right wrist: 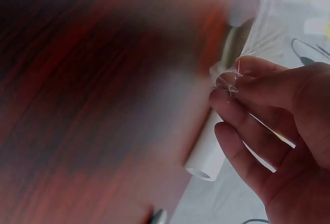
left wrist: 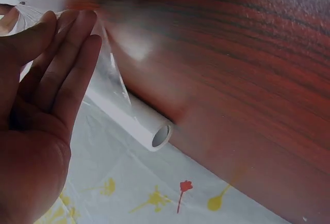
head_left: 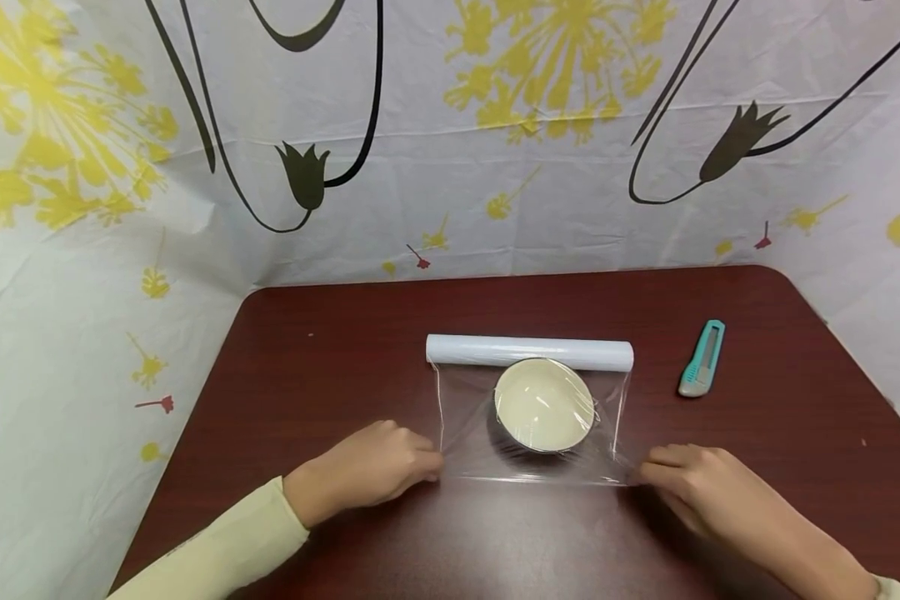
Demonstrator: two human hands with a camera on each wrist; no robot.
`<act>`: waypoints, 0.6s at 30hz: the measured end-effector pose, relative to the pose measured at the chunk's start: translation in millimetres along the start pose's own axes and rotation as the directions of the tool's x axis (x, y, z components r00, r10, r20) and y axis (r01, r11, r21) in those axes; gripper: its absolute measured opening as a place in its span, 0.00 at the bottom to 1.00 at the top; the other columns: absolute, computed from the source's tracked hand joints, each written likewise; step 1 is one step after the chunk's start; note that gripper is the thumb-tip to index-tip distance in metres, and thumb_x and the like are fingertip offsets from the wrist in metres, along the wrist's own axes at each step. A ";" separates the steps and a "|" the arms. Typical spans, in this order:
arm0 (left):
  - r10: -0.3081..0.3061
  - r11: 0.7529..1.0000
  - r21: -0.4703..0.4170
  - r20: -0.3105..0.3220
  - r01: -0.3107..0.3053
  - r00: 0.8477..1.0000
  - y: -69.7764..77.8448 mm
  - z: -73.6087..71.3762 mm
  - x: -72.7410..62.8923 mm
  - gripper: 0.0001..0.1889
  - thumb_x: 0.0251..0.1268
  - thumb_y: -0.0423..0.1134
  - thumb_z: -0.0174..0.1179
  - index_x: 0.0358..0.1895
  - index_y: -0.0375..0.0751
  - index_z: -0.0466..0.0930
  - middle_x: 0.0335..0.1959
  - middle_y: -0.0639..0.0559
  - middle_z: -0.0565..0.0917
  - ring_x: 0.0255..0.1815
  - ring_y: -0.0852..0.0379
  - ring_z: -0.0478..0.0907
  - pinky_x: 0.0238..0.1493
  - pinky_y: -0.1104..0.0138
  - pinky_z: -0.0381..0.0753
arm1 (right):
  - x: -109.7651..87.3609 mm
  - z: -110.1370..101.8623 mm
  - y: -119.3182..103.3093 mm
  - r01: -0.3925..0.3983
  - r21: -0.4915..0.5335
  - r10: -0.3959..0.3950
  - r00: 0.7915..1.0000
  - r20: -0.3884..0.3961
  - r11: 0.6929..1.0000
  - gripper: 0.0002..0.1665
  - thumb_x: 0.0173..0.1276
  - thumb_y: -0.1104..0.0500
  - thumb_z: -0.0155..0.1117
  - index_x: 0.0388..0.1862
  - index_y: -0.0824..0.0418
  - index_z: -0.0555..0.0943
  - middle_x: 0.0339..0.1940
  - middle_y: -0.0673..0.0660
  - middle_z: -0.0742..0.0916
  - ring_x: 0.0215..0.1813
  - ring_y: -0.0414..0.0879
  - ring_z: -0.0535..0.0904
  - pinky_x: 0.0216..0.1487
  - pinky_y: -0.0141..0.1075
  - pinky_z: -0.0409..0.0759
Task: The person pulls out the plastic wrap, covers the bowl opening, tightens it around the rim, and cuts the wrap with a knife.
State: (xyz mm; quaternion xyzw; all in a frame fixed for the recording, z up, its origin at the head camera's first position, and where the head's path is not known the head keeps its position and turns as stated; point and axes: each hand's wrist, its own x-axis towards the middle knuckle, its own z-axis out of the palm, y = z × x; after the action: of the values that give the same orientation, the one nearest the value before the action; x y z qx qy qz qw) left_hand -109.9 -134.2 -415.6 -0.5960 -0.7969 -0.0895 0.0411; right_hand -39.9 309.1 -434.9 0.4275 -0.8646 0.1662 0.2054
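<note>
Left hand [head_left: 375, 467] pinching near-left corner of clear film [head_left: 461, 433], thumb against fingertips; right hand [head_left: 708, 492] pinching near-right corner likewise (remaining fingers loosely extended on both). Film spread over cream bowl [head_left: 543, 404], between hands and white roll [head_left: 528, 351]. Roll just behind bowl. Teal cutter [head_left: 702, 358] right of roll, apart, on dark red tabletop [head_left: 330, 358]. Flower-printed cloth [head_left: 412, 100] beyond.

White sheeting [head_left: 412, 167] (flowered, partly in yellow) hangs behind a reddish-brown table [head_left: 330, 358].
</note>
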 end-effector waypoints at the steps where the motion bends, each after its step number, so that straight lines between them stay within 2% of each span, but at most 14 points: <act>1: 0.001 1.000 0.000 0.006 -0.001 1.000 -1.0 1.1 1.0 0.07 0.77 0.38 0.70 0.36 0.51 0.86 0.30 0.63 0.86 0.33 0.63 0.88 0.28 0.67 0.86 | 0.2 2.4 2.4 0.000 0.009 0.000 1.000 0.002 1.000 0.31 0.93 0.49 0.36 0.32 0.46 0.82 0.30 0.36 0.75 0.28 0.27 0.67 0.24 0.22 0.65; 4: 0.002 1.000 0.020 0.019 -0.003 1.000 -4.3 4.3 4.6 0.09 0.77 0.38 0.70 0.33 0.51 0.84 0.28 0.62 0.84 0.29 0.61 0.86 0.25 0.66 0.84 | 1.8 9.2 10.2 0.001 0.044 -0.002 1.000 0.022 0.999 0.28 0.91 0.52 0.40 0.32 0.45 0.83 0.30 0.36 0.75 0.29 0.27 0.68 0.25 0.22 0.67; 6: 0.000 0.999 0.041 0.027 -0.001 1.000 -6.5 6.5 7.1 0.11 0.77 0.38 0.70 0.31 0.50 0.83 0.28 0.61 0.83 0.26 0.61 0.84 0.23 0.65 0.83 | 3.8 12.8 15.4 0.000 0.066 -0.002 0.999 0.035 0.998 0.19 0.84 0.60 0.53 0.34 0.46 0.85 0.30 0.37 0.78 0.29 0.28 0.72 0.25 0.24 0.70; 8: -0.004 0.997 0.071 0.037 0.002 0.999 -8.8 8.6 9.7 0.12 0.77 0.38 0.69 0.30 0.50 0.82 0.27 0.61 0.83 0.25 0.60 0.83 0.23 0.65 0.82 | 6.5 15.5 20.2 0.000 0.076 -0.004 0.999 0.050 0.997 0.15 0.70 0.68 0.64 0.34 0.46 0.87 0.31 0.38 0.80 0.30 0.29 0.76 0.26 0.26 0.74; 11: -0.012 0.994 0.113 0.050 0.006 0.999 -12.1 11.2 13.3 0.12 0.76 0.36 0.69 0.30 0.50 0.83 0.27 0.60 0.83 0.24 0.58 0.83 0.22 0.64 0.82 | 10.8 18.0 26.1 -0.002 0.072 -0.003 0.998 0.068 0.997 0.23 0.49 0.75 0.74 0.34 0.47 0.88 0.32 0.38 0.82 0.31 0.31 0.79 0.26 0.28 0.77; 18: -0.023 0.981 0.194 0.075 0.009 0.997 -19.2 13.6 18.5 0.10 0.72 0.31 0.70 0.32 0.51 0.86 0.28 0.60 0.82 0.23 0.57 0.82 0.21 0.64 0.82 | 19.3 21.9 37.0 0.006 0.063 -0.011 0.996 0.083 0.998 0.24 0.47 0.76 0.76 0.33 0.48 0.90 0.33 0.39 0.85 0.33 0.33 0.83 0.28 0.31 0.81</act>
State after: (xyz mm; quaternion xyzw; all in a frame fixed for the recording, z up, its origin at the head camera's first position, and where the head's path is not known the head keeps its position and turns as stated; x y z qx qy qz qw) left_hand -133.0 -119.4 -427.5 -0.5858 -0.8076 0.0109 0.0675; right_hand -85.1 307.4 -448.3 0.4441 -0.8649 0.1744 0.1562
